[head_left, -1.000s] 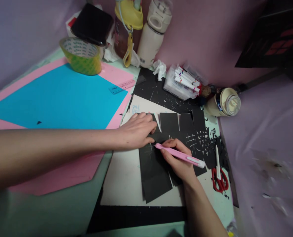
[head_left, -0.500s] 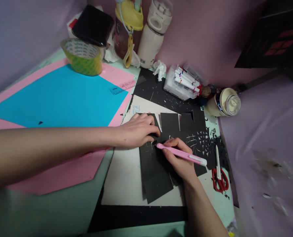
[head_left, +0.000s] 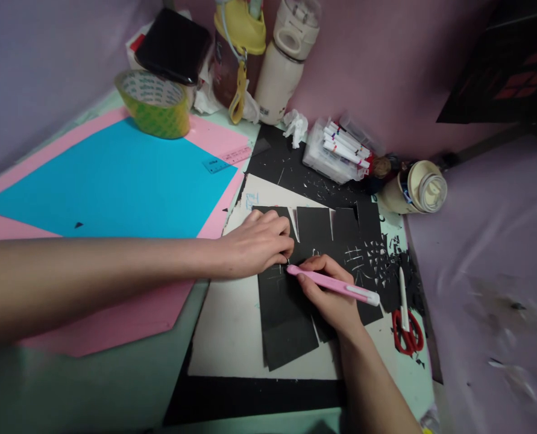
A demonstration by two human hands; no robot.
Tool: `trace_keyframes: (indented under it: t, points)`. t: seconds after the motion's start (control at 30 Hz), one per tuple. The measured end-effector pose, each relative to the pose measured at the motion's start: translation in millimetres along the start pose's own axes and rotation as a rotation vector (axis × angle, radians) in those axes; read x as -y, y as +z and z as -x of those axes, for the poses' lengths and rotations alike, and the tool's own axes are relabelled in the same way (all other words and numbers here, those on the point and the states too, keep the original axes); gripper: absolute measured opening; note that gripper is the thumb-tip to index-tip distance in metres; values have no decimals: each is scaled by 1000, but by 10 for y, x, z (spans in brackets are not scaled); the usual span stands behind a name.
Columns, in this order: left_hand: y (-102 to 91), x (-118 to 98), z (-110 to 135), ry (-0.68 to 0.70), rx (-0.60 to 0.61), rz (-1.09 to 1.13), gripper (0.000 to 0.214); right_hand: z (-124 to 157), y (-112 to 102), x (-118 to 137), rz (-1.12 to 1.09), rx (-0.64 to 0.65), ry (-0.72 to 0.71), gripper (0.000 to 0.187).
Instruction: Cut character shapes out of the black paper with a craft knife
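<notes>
Nearest, the right hand (head_left: 329, 298) grips a slim pink plastic craft knife (head_left: 334, 286), its tip on the black paper sheet (head_left: 286, 313) that lies on the cream board (head_left: 223, 325). Just beyond, the left hand (head_left: 254, 244) presses the sheet with curled fingers; whether it pinches the sheet cannot be told. This looks like mid-cut, and a clean line calls for firm pinning.

No legible text recorded. Blue handwritten marks (head_left: 252, 199) at the far left corner of the beige board (head_left: 225, 325): unreadable. Label (head_left: 263, 111) on cream bottle (head_left: 277, 78): too small. Ruler (head_left: 226, 160) graduations: blurred.
</notes>
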State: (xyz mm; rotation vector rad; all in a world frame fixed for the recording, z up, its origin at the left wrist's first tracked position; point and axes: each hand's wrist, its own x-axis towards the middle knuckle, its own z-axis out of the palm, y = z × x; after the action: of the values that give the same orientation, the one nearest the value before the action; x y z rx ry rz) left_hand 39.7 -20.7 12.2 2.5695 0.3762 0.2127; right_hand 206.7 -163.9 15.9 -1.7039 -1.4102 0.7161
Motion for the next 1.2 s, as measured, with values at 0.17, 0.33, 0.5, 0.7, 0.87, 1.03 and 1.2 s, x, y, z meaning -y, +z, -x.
trace_keyframes:
  t: [0.17,0.33,0.5,0.7,0.87,1.03,1.2]
  points:
    - [-3,-24,-1,-10,-3,-8,11,13,7,15,7,16,33,9]
    - [6,-17,-3,-14,-2,-12,10,20,-4,19,-15,41,55,8]
    - [23,-12,-7,-23,-2,-20,11,22,-6,-5,-25,31,54,10]
    - [10,-30,-17,-44,15,-25,10,20,54,-15,-58,-68,-29,11]
    - [8,-2,7,-6,-25,0,12,11,2,15,-121,-12,-36,6]
    - [20,62,22,69,-45,72,17,30,-92,5,-50,-23,58,7]
    - [25,63,30,52,-51,61,21,91,-56,-35,-33,-116,-12,12]
